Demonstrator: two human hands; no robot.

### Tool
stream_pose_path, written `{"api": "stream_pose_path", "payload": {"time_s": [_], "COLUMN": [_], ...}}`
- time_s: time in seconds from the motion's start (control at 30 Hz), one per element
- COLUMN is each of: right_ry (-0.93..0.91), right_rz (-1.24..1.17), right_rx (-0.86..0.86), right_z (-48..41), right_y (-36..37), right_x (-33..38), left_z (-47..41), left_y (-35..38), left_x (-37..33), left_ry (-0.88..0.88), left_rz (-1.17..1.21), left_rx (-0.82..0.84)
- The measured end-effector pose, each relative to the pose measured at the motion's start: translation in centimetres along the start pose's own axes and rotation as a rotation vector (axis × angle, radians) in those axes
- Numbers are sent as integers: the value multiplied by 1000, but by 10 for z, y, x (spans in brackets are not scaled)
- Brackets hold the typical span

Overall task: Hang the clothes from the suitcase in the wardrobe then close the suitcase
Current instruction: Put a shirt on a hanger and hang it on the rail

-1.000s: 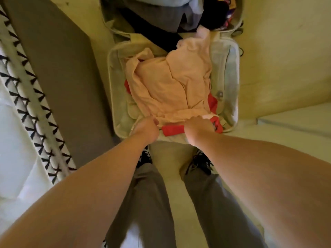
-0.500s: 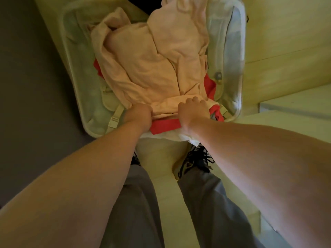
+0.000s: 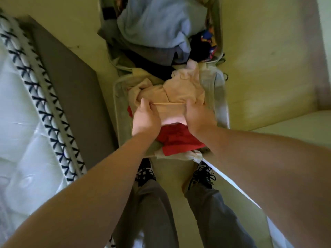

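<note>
An open pale suitcase (image 3: 221, 97) lies on the floor in front of my feet. A peach garment (image 3: 180, 92) is bunched in its near half, its near edge lifted. My left hand (image 3: 145, 119) grips that edge on the left and my right hand (image 3: 198, 117) grips it on the right, the hem stretched between them. Under it lies a red garment (image 3: 177, 140), and a white cloth (image 3: 193, 155) spills over the near rim. The far half holds a light blue garment (image 3: 157, 24), grey and dark clothes, and a patterned dark item (image 3: 206, 45).
A bed with a white quilted mattress (image 3: 19, 133) and a grey base (image 3: 71, 83) runs along the left. The pale wooden floor (image 3: 265, 51) spreads to the right, where a raised pale ledge (image 3: 293, 127) stands. My shoes (image 3: 202, 174) stand just short of the suitcase.
Both hands have lifted the peach garment's near edge up and away from me, uncovering more of the red garment. The view has tilted back to show the far half again.
</note>
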State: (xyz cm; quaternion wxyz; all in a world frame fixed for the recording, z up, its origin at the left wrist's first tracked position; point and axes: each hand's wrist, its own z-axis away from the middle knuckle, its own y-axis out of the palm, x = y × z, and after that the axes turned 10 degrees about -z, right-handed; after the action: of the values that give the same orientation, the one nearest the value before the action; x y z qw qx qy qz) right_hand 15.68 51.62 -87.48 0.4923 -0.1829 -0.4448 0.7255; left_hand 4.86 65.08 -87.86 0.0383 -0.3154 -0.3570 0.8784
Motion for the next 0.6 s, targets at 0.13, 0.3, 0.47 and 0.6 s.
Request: {"api": "stream_pose_path", "payload": {"time_s": [0.13, 0.3, 0.47, 0.6], "right_ry": [-56, -151, 78, 249], "right_rz": [-212, -37, 18, -265], "right_rx": [32, 79, -101, -354], "right_z": [22, 86, 162, 202], "right_y": [-94, -217, -334, -407], "right_x": [27, 51, 84, 100], "left_z": [27, 76, 142, 182], "left_y": [-85, -191, -300, -375], "left_x": [-56, -111, -188, -250], "left_ry": [79, 177, 340, 509], "left_rz": [-127, -246, -328, -213], "left_rx": [26, -23, -106, -248]}}
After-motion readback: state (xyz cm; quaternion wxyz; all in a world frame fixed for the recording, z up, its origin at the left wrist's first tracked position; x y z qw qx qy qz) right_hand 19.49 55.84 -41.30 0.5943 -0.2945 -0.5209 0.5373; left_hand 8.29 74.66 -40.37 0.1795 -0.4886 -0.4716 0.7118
